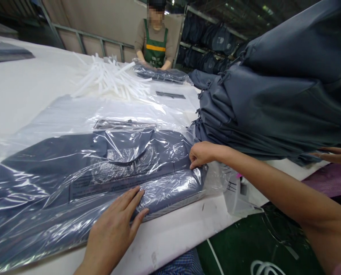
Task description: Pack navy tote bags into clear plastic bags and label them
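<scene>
A folded navy garment (73, 164) lies inside a clear plastic bag (173, 187) on the white table (21, 91). My left hand (115, 229) rests flat on the bag's near edge with its fingers stretched out and together. My right hand (200, 154) reaches in from the right. Its fingers are curled and pinch the bag at its right end, beside the garment's corner. A dark label strip (124, 124) lies under the plastic just beyond the garment.
A tall stack of navy garments (273, 99) fills the right side. White plastic strips (110, 78) are heaped at the back. A person in a green apron (155, 42) handles another bagged garment (161, 74) across the table. Someone's fingers (338, 154) show at the far right.
</scene>
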`<state>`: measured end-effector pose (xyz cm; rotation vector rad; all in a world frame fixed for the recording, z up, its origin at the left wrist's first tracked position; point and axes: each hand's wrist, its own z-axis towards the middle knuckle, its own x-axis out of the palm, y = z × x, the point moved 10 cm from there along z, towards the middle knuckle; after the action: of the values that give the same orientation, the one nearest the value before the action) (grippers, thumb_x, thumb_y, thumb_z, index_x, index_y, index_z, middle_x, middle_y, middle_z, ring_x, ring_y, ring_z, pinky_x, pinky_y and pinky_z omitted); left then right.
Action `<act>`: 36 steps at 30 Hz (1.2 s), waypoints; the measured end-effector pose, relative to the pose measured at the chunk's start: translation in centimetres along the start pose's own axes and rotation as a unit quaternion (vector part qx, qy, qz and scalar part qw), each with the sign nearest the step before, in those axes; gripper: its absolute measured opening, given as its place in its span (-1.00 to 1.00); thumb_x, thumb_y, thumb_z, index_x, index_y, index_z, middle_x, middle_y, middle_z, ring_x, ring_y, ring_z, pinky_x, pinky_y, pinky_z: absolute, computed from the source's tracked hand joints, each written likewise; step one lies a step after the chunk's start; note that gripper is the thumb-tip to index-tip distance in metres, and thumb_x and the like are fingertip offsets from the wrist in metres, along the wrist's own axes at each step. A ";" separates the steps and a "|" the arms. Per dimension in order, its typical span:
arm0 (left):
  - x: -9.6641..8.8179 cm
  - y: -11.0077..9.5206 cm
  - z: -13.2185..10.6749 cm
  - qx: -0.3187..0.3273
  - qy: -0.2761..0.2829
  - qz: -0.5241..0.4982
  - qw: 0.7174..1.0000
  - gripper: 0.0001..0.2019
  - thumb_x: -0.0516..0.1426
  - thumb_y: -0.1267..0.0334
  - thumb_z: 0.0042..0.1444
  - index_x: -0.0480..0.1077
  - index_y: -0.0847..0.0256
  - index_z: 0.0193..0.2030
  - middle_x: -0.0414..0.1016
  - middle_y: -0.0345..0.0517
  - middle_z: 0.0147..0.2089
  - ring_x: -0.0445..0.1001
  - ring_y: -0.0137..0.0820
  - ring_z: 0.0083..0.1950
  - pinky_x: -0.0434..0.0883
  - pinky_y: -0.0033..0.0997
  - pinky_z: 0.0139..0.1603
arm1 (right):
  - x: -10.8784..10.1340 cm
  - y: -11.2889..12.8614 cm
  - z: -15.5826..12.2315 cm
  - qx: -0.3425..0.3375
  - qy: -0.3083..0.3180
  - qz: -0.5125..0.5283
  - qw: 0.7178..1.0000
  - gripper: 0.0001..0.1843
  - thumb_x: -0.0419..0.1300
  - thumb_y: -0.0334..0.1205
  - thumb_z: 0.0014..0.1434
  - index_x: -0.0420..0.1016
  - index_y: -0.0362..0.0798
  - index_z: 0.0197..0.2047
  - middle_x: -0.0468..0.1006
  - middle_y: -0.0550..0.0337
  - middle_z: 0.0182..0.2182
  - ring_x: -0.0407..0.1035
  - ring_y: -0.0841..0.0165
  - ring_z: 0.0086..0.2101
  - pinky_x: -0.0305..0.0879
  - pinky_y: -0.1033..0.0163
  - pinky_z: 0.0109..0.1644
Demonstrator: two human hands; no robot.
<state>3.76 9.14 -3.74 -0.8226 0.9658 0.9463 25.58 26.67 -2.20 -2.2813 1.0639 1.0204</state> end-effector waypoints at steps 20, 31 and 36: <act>0.8 0.7 0.6 -0.051 0.052 -0.042 0.996 -0.58 0.07 0.03 0.30 0.41 0.04 0.24 0.43 -0.07 0.28 0.51 -0.17 0.17 0.48 -0.17 0.18 | -1.5 -10.1 -7.3 0.195 -0.376 0.154 0.893 -0.52 0.04 0.10 0.27 0.62 -0.05 -0.37 0.64 0.10 -0.39 0.44 0.30 -0.38 0.14 0.25 -0.35; 0.6 1.1 1.4 -0.076 0.097 -0.050 0.991 -0.50 -0.04 0.03 0.35 0.26 0.14 0.35 0.45 0.07 0.26 0.50 -0.10 0.18 0.51 -0.12 0.05 | 24.6 -10.1 -24.4 0.394 -0.486 0.548 0.555 -0.50 0.31 0.22 -0.07 0.68 -0.01 -0.25 0.62 0.01 -0.03 0.43 0.07 0.03 0.24 0.02 0.16; 1.1 1.3 1.5 -0.078 0.131 -0.032 0.988 -0.48 -0.08 0.00 0.36 0.23 0.18 0.35 0.43 0.10 0.27 0.47 -0.06 0.21 0.48 -0.10 0.06 | 26.2 -7.6 -22.0 0.311 -0.488 0.708 0.404 -0.50 0.44 0.18 -0.24 0.68 -0.03 -0.32 0.61 0.01 0.00 0.40 0.08 0.08 0.34 0.10 0.03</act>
<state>3.25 11.22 -4.40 -1.1237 1.0933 0.8800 52.67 5.12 -7.57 0.4978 2.0165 1.5642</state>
